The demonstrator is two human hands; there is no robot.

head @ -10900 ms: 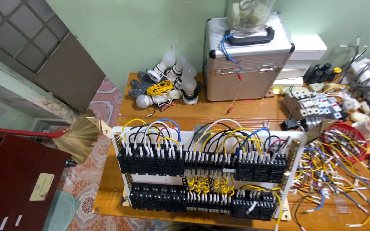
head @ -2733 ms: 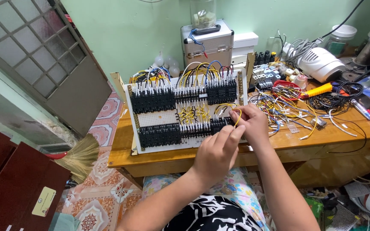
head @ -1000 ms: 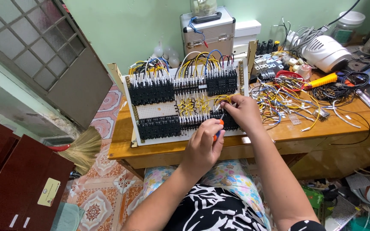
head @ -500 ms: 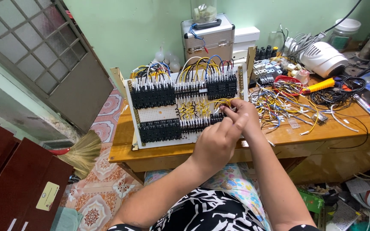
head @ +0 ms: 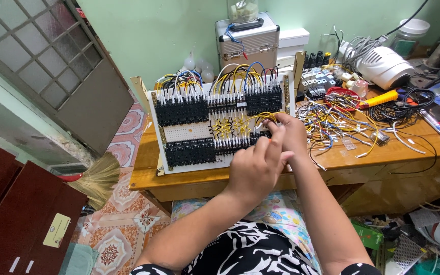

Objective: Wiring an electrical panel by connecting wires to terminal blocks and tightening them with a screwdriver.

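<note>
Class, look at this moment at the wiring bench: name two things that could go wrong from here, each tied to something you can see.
1. Both hands, left hand and right hand, crowd the lower terminal row of the control panel; a finger might snag the looped yellow wire.
2. The loose wire pile lies beside the right forearm; a sweep could drag it off the wooden table.

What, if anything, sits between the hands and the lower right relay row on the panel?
Nothing visible does. Both the left hand and right hand are already at the wiring panel, fingers on the yellow wires by the lower black terminal row. The loose wire pile lies off to the right.
</note>
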